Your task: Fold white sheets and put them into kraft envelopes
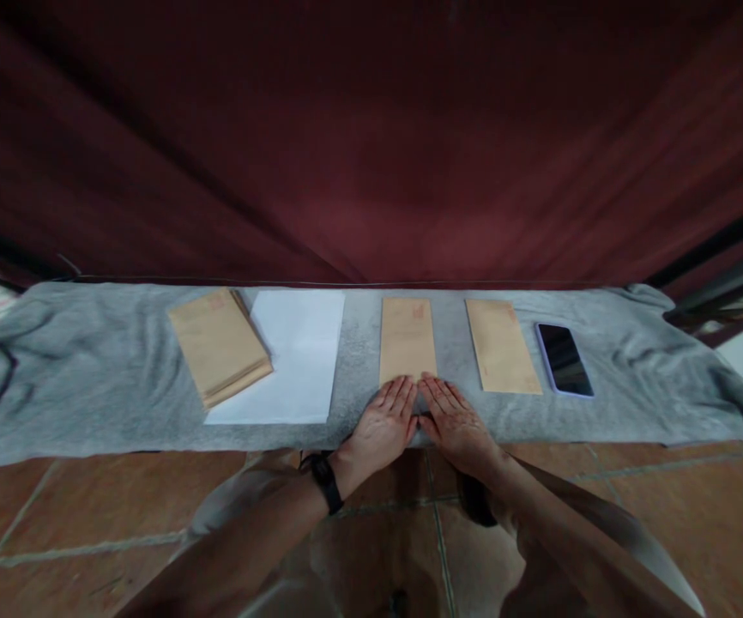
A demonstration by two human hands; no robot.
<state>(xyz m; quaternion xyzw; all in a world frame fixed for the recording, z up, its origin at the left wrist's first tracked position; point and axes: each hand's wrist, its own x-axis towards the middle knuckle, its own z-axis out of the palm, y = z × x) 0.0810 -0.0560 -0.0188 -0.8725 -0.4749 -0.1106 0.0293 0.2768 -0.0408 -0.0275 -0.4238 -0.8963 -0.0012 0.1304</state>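
- The middle envelope (408,335) lies flat on the cloth-covered tabletop (362,343), at twelve o'clock from both hands.
- Left hand (385,421) and right hand (460,429): each grip is released, fingers straight, fingertips on the envelope's six o'clock end.
- Step in hand, seemingly: pressing or squaring this envelope.
- A next move would call for raising the fingertips without dragging the paper.
- At nine o'clock, an envelope pile (218,339) overlaps white paper (300,352); at three, a loose envelope (504,348), then a phone (564,360).

A home, by the looks of it!
Terracotta tiles (120,498) near, a cloth-draped desk (359,348) beyond, dark red fabric (371,146) filling the far side.
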